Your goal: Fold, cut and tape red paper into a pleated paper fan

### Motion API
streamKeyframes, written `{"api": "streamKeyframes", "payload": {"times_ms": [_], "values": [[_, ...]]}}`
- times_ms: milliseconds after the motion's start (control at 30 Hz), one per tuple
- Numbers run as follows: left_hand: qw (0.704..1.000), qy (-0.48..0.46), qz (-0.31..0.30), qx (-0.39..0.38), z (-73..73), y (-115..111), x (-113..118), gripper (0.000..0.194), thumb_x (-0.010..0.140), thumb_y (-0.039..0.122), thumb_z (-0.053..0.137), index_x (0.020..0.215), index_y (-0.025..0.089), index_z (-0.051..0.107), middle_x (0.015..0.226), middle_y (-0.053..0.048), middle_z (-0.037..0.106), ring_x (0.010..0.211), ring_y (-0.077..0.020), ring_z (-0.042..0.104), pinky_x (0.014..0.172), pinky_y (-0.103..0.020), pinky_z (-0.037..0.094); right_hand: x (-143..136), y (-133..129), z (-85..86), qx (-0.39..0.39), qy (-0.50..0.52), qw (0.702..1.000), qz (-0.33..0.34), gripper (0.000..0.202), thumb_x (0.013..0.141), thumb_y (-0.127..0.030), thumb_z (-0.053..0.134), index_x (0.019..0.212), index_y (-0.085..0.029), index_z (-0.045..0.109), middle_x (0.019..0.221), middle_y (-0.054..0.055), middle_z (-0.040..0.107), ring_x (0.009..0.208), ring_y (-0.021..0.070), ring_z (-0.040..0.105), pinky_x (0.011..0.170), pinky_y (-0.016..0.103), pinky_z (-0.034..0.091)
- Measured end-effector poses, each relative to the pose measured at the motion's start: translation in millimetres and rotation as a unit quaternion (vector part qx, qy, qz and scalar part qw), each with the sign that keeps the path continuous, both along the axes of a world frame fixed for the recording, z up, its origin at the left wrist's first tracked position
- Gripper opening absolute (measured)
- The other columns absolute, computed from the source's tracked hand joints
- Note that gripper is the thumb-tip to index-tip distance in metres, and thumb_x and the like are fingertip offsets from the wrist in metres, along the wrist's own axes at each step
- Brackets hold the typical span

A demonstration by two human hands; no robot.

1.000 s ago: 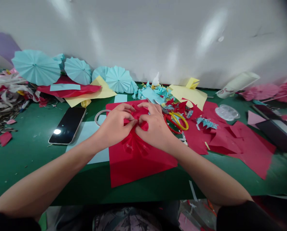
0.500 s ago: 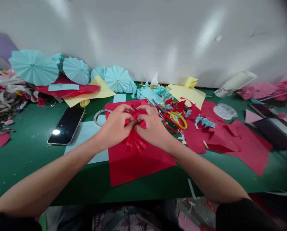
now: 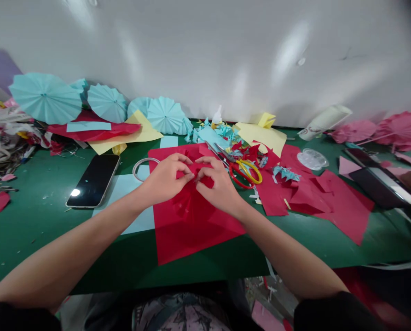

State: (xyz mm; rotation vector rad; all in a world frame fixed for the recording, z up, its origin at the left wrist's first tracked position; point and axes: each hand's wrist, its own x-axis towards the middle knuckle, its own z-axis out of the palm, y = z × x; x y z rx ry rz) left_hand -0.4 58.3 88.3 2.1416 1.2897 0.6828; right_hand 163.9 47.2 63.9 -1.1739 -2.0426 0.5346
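Note:
A small piece of red pleated paper (image 3: 183, 208) is between my hands, over a flat red paper sheet (image 3: 181, 243). My left hand (image 3: 164, 180) pinches it from the left, with thumb and fingers curled together. From the right, my right hand (image 3: 219, 186) pinches near the same spot, its fingertips almost meeting the left ones. Red on red and the fingers hide much of the piece's shape. Just right of my right hand lie scissors with yellow handles (image 3: 254, 172) and scissors with red handles (image 3: 239, 182). A roll of tape (image 3: 135, 171) lies by my left hand.
A phone (image 3: 94, 180) lies on the green table (image 3: 29, 239) at left. Light blue paper rosettes (image 3: 48, 99) lean against the wall. Red paper pieces (image 3: 346, 202), a clear plastic lid (image 3: 312, 159) and a black device (image 3: 381, 184) are at right. Paper scraps (image 3: 5, 133) pile up far left.
My fingertips have shifted slightly on the red pleated paper, and its fanned lower end shows less plainly. The view has turned a little to the right.

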Motion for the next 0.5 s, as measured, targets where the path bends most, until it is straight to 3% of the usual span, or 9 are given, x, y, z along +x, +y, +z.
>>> {"api": "streamKeyframes", "payload": {"times_ms": [267, 500], "values": [[1.0, 0.002, -0.012, -0.011, 0.3, -5.7, 2.4, 0.015, 0.08, 0.02, 0.055, 0.073, 0.017, 0.068, 0.11, -0.008, 0.058, 0.103, -0.0198, 0.056, 0.094, -0.04, 0.043, 3.0, -10.2, -9.9, 0.035, 0.017, 0.999, -0.015, 0.012, 0.076, -0.023, 0.054, 0.066, -0.02, 0.049, 0.109, 0.01, 0.054, 0.112, 0.0225, 0.048, 0.097, 0.045, 0.036], [1.0, 0.006, -0.018, 0.004, 0.1, -8.8, 4.5, 0.016, 0.08, 0.02, 0.054, 0.073, 0.016, 0.068, 0.109, -0.008, 0.057, 0.101, -0.0193, 0.056, 0.091, -0.037, 0.045, 4.3, -11.2, -13.8, 0.029, 0.023, 0.999, -0.004, 0.008, 0.076, -0.019, 0.049, 0.068, -0.02, 0.049, 0.109, 0.011, 0.054, 0.112, 0.0231, 0.047, 0.096, 0.046, 0.035]]}}
